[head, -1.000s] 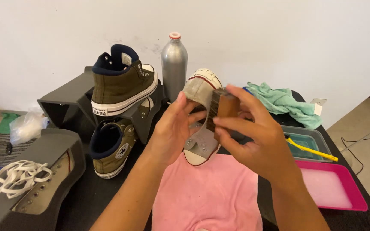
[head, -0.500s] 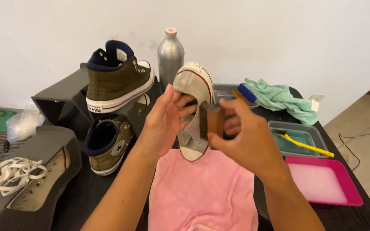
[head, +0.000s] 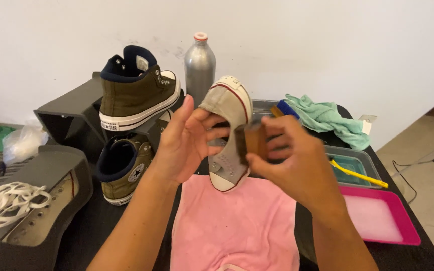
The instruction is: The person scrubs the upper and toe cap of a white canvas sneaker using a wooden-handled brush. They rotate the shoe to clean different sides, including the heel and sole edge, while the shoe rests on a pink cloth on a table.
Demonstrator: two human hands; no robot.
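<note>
Hands work above a pink cloth spread on the dark surface, presumably to catch dirt. Left hand is curled around a grey shoe, holding it upright in mid-air with the side turned to the right hand. Right hand is closed on a wooden brush, pressed against the shoe. Olive shoes and a metal bottle stand behind; pink tray lies right.
</note>
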